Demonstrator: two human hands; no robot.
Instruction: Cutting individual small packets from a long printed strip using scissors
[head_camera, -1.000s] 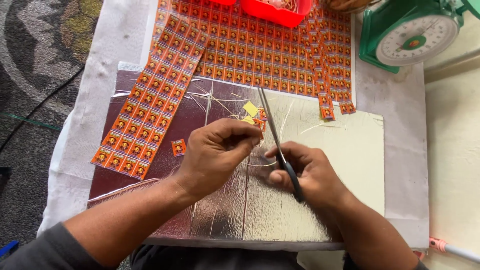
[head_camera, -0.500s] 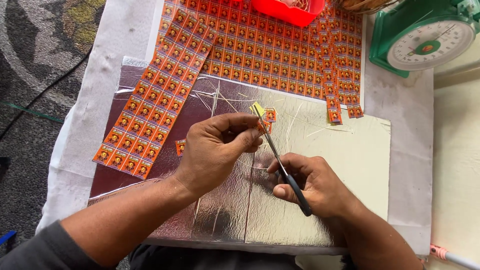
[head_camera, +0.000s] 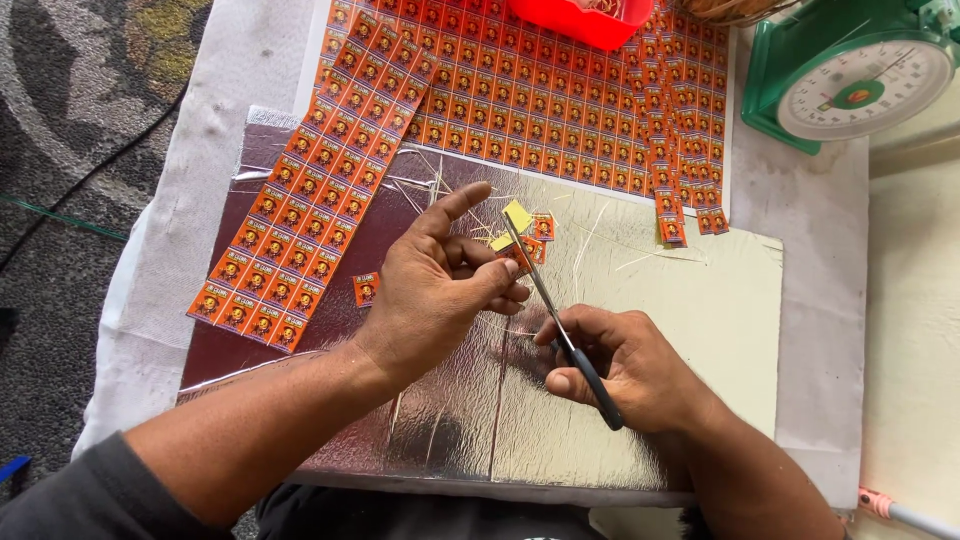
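My left hand pinches a small strip of orange labels between thumb and fingers above a silver foil sheet. My right hand grips black-handled scissors, their blades reaching up to the strip. Two cut labels lie just beyond the blade tips, and one more single label lies left of my left hand.
A long sheet of orange labels lies diagonally at the left, and a large uncut sheet lies behind it. Narrow label strips hang at its right side. A red tray and a green dial scale stand at the back.
Both hands have held their place over the foil while the scissors work at the strip; the scissor blades have tilted slightly. The camera view has shifted a little.
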